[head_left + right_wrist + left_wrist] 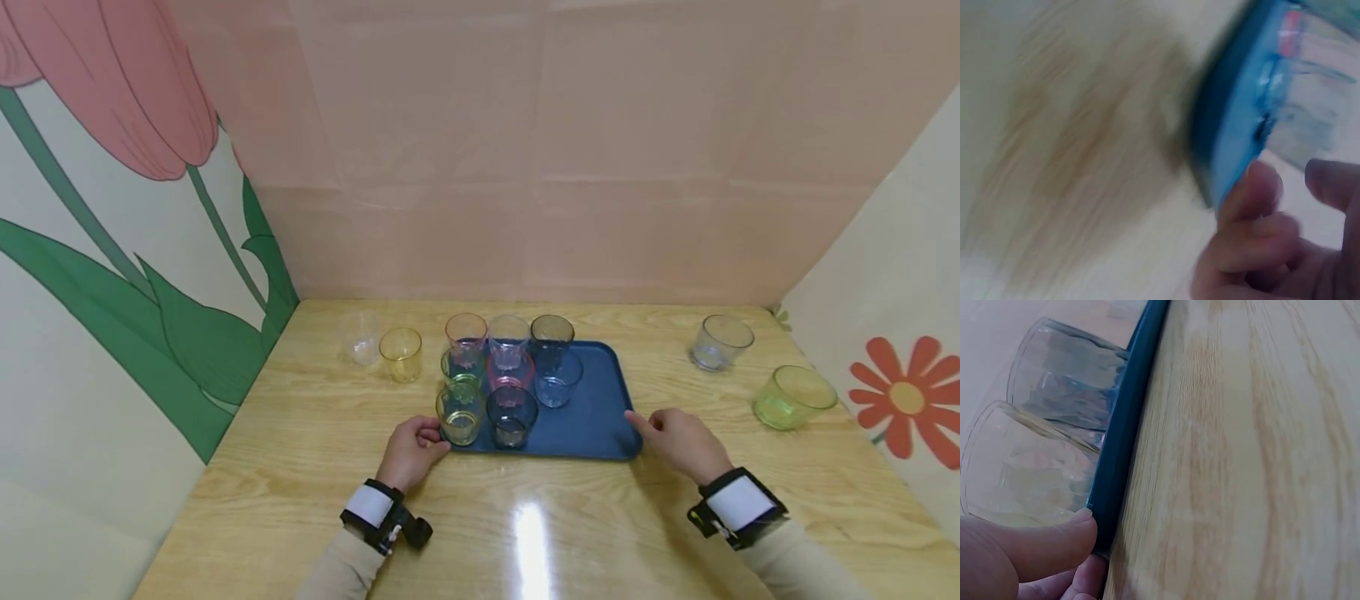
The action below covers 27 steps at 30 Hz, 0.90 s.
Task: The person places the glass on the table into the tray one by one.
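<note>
A dark blue tray (596,417) lies on the table with several tinted glasses standing close together on its left and middle part. At the front left corner my left hand (408,454) pinches the rim, thumb on top and fingers lower down. A yellowish glass (461,417) stands right beside that thumb, with a dark grey glass (512,417) to its right. My right hand (686,442) is at the tray's right edge, a fingertip touching it. In the right wrist view, which is blurred, its thumb (1333,182) is apart from the bent fingers and off the rim.
Left of the tray stand a clear glass (363,342) and a yellow glass (401,357). To the right are a colourless glass (720,342) and a green glass (793,398), near the right side wall. A pink wall (525,167) closes off the table's back edge.
</note>
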Available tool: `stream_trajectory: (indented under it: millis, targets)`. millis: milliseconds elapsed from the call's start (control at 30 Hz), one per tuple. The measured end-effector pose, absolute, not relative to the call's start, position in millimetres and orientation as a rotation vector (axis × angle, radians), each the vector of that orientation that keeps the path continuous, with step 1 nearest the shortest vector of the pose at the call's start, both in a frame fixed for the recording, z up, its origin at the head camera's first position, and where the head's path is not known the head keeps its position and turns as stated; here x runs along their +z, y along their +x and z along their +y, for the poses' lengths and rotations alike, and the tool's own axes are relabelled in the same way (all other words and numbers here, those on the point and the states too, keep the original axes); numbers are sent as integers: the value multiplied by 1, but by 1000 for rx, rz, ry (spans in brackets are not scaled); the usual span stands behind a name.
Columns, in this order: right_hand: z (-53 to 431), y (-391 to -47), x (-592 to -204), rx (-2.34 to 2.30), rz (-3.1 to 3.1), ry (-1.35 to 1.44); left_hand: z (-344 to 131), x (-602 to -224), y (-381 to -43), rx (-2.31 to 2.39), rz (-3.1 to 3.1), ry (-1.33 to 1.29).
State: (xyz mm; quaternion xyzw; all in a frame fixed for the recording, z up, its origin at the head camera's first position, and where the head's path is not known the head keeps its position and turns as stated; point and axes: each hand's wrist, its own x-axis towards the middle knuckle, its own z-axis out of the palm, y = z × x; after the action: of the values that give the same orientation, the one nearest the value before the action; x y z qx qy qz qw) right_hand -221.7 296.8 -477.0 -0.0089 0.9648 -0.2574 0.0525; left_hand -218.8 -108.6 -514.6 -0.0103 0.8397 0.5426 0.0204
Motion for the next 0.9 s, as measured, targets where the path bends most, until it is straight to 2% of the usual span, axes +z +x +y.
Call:
stream_trajectory:
  millis: [267, 667, 900]
  targets:
    - [304, -223, -497, -767, 2713, -47, -108, -516, -220, 1648, 2613, -45]
    - [306, -225, -509, -799, 2729, -72, -119, -516, -222, 1720, 2552, -8]
    - [304, -225, -509, -799, 2735, -79, -135, -510, -229, 1887, 2602, -133]
